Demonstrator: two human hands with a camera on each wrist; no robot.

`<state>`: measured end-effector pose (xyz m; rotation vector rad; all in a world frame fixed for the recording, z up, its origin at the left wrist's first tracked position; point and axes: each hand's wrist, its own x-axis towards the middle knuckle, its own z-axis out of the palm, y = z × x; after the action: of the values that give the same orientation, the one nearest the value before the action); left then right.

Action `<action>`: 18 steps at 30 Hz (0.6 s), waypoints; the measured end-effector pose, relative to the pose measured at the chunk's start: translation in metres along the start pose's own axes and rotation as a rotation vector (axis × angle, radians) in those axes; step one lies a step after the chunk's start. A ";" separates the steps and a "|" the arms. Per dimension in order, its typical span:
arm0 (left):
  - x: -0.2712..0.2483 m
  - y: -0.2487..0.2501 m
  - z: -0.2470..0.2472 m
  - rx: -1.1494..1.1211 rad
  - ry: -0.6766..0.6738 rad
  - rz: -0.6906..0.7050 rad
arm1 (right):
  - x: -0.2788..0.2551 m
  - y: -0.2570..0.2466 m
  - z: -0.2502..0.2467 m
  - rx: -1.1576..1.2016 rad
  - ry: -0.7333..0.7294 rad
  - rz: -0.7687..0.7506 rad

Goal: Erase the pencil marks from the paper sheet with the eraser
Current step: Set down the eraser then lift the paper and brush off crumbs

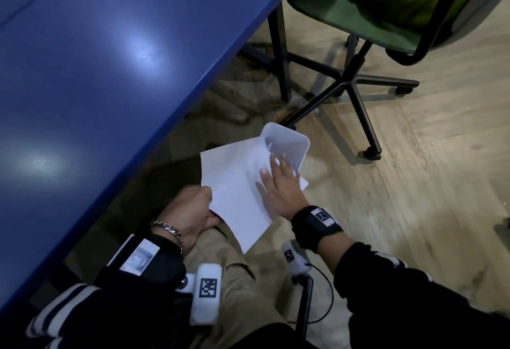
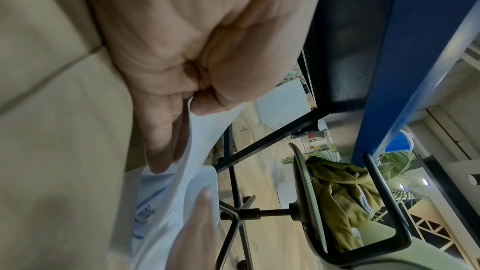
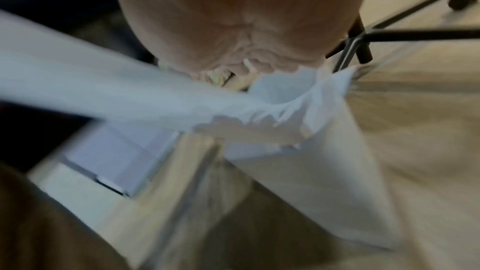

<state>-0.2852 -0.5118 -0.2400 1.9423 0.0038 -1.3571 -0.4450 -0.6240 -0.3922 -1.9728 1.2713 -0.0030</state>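
The white paper sheet [image 1: 234,183] is held off the table, tilted over a white bin [image 1: 287,141] on the floor. My left hand [image 1: 205,197] pinches its left corner between thumb and fingers; the left wrist view shows that pinch [image 2: 193,100] on the sheet [image 2: 192,151]. My right hand [image 1: 276,172] lies flat on the sheet's right part with straight fingers, their tips at the bin's rim. Faint bluish marks [image 2: 145,215] show on the paper. The right wrist view is blurred: palm [image 3: 233,28], paper [image 3: 103,89]. No eraser is plainly in view.
The blue table [image 1: 96,72] fills the left, its edge running diagonally above my knees. A green office chair [image 1: 386,3] on a black wheeled base [image 1: 350,86] stands just beyond the bin. A wooden floor lies to the right.
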 end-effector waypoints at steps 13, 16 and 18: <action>-0.013 0.006 -0.023 -0.005 0.042 0.078 | 0.048 0.003 -0.026 0.056 0.053 -0.064; -0.015 0.007 -0.034 -0.051 0.064 0.061 | 0.042 -0.003 -0.050 0.470 -0.058 0.077; -0.016 0.007 -0.038 -0.068 0.043 0.056 | 0.041 0.001 -0.054 0.567 -0.111 0.159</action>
<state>-0.2589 -0.4884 -0.2170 1.9002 0.0157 -1.2625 -0.4461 -0.6881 -0.3709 -1.3678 1.1910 -0.1564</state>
